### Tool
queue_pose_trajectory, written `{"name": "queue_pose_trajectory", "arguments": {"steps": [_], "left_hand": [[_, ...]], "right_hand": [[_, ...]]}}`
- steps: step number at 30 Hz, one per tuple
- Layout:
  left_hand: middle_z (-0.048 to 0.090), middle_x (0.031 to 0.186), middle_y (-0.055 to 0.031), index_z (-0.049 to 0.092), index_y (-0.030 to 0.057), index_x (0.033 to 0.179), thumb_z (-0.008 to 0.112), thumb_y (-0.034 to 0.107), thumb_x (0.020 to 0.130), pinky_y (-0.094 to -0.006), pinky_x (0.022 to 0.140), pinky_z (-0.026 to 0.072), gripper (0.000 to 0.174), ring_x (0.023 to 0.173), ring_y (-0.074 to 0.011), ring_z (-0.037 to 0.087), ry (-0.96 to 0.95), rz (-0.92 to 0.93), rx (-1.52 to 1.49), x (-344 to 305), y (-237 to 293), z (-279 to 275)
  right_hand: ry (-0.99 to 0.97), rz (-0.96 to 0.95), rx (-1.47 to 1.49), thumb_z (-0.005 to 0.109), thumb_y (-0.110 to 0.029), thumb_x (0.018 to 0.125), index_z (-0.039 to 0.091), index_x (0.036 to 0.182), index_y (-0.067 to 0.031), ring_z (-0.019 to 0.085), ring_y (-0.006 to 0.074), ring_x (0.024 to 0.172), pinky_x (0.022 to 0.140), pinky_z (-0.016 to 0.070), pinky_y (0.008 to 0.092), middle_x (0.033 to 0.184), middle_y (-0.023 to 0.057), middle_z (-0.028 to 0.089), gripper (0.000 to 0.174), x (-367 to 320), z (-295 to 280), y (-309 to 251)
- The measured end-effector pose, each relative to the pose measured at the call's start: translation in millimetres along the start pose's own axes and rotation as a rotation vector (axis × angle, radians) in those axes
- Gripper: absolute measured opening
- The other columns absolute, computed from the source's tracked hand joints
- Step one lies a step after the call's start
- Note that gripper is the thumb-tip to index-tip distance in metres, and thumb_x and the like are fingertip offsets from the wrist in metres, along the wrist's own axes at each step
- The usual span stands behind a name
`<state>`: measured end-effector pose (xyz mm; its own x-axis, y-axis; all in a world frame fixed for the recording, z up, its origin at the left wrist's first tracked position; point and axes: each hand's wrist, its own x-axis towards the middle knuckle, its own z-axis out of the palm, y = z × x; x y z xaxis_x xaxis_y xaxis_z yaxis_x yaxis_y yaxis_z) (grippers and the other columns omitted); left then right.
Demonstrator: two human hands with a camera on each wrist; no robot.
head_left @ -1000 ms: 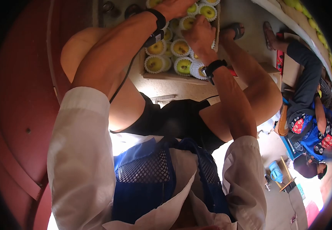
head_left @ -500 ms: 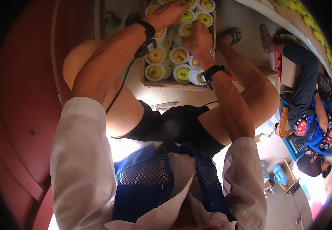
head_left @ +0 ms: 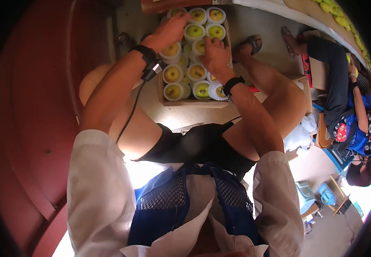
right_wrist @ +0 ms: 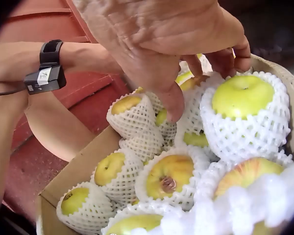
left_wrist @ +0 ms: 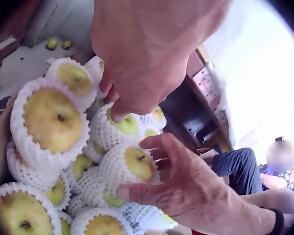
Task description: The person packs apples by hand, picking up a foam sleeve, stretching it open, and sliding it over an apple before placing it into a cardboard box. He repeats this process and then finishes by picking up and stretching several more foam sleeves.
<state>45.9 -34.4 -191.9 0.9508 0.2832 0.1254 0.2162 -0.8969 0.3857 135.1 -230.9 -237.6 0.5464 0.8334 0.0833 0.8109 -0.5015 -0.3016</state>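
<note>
Apples in white foam net sleeves fill an open cardboard box [head_left: 181,103] between the person's legs. The left hand [head_left: 168,32] reaches over the box's far left part, fingers extended above a sleeved apple [head_left: 177,12]. In the left wrist view its fingertips hang by a green apple [left_wrist: 130,126]. The right hand [head_left: 216,55] is at the box's right side, thumb and fingers around a sleeved apple [left_wrist: 138,165]. Seen from the right wrist, the right hand [right_wrist: 161,39] partly hides that apple, and a bright green apple [right_wrist: 242,95] stands beside its fingers.
The person's bare knees flank the box. A red panel [head_left: 27,128] runs along the left. At right, a seated person in dark trousers [head_left: 336,70] is near cartons. More yellow-green fruit [head_left: 335,13] lies along the upper right edge. A light blue jug [head_left: 327,193] stands lower right.
The left hand has moved leftward over the far part of the box. The right hand stays by the same apple. The head view has shifted, showing more of the box's far end.
</note>
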Motion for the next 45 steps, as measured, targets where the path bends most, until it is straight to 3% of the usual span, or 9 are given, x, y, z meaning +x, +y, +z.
{"name": "queue_pose_trajectory", "arguments": {"steps": [11,13,20,23,29,37,40,41,45], "left_hand": [[0.069,0.113,-0.025,0.065,-0.003,0.121,0.064,0.011,0.089,-0.0485,0.091,0.0517,0.034,0.105,-0.0438,0.065,-0.071,-0.158,-0.007,-43.4,18.4,-73.0],[0.07,0.113,-0.0241,0.065,-0.0035,0.119,0.064,0.012,0.089,-0.0476,0.09,0.0525,0.034,0.104,-0.042,0.066,-0.085,-0.228,-0.047,-52.6,22.8,-78.8],[0.074,0.107,-0.0145,0.067,-0.0012,0.118,0.067,0.018,0.093,-0.0363,0.08,0.0545,0.032,0.094,-0.024,0.072,-0.045,-0.305,-0.315,-59.6,25.3,-105.6],[0.072,0.113,-0.0117,0.065,0.0001,0.124,0.065,0.019,0.096,-0.0313,0.078,0.0521,0.034,0.098,-0.0174,0.071,-0.123,-0.47,-0.52,-63.8,48.0,-132.9],[0.07,0.119,-0.0118,0.064,-0.0009,0.125,0.061,0.023,0.099,-0.0301,0.079,0.0506,0.035,0.099,-0.0182,0.072,-0.019,-0.482,-0.749,-39.1,61.2,-160.9],[0.074,0.106,-0.0066,0.068,0.0026,0.121,0.063,0.022,0.099,-0.0272,0.069,0.0526,0.03,0.095,-0.016,0.072,0.163,-0.478,-0.665,33.6,29.7,-157.7],[0.075,0.108,-0.0082,0.068,0.004,0.124,0.065,0.022,0.098,-0.0264,0.069,0.055,0.032,0.093,-0.0162,0.073,0.182,-0.426,-0.774,49.5,8.7,-128.1],[0.076,0.105,-0.0083,0.068,0.0044,0.124,0.066,0.022,0.098,-0.0262,0.069,0.0551,0.032,0.091,-0.0163,0.073,0.093,-0.552,-0.706,56.3,4.4,-126.0],[0.074,0.106,-0.0079,0.068,0.0024,0.122,0.066,0.02,0.098,-0.0248,0.072,0.0497,0.03,0.094,-0.0148,0.072,0.057,-0.324,-0.652,66.1,23.8,-127.0]], "right_hand": [[-0.095,0.033,-0.005,0.083,-0.025,0.077,0.048,0.142,-0.0135,0.055,0.037,0.124,0.098,0.0435,0.0548,0.129,0.0169,0.057,0.074,-5.9,-15.1,9.4],[-0.047,0.055,-0.019,0.08,-0.023,0.08,0.052,0.134,-0.0114,0.056,0.0371,0.122,0.099,0.0436,0.055,0.126,0.0178,0.059,0.063,-6.2,-22.7,9.1],[0.004,0.088,0.125,0.074,-0.022,0.084,0.054,0.132,-0.0083,0.056,0.0387,0.123,0.1,0.0427,0.0582,0.127,0.0184,0.059,0.054,5.1,-92.7,17.4],[-0.031,0.12,0.15,0.073,-0.024,0.086,0.052,0.136,-0.0069,0.056,0.0395,0.124,0.101,0.0438,0.0547,0.131,0.0196,0.058,0.057,11.4,-131.6,19.3],[0.064,0.09,0.266,0.071,-0.024,0.09,0.055,0.136,-0.0049,0.056,0.0376,0.126,0.104,0.0463,0.0464,0.135,0.0195,0.059,0.052,31.2,-180.4,19.7],[0.048,-0.068,0.321,0.064,-0.02,0.086,0.073,0.112,-0.0041,0.067,0.0399,0.106,0.092,0.0523,0.0481,0.11,0.0219,0.072,0.032,107.0,-188.7,8.7],[0.149,-0.101,0.373,0.057,-0.019,0.09,0.072,0.116,-0.0049,0.068,0.0379,0.107,0.094,0.0522,0.0455,0.111,0.0203,0.072,0.033,119.1,-177.8,4.2],[0.211,-0.098,0.428,0.056,-0.019,0.091,0.072,0.114,-0.0048,0.068,0.0377,0.105,0.093,0.0525,0.0454,0.109,0.0197,0.073,0.032,109.2,-188.2,-4.4],[0.503,-0.096,0.736,0.061,-0.019,0.087,0.073,0.107,-0.0034,0.069,0.0402,0.098,0.088,0.0542,0.047,0.099,0.022,0.073,0.029,86.5,-211.1,-11.9]]}}
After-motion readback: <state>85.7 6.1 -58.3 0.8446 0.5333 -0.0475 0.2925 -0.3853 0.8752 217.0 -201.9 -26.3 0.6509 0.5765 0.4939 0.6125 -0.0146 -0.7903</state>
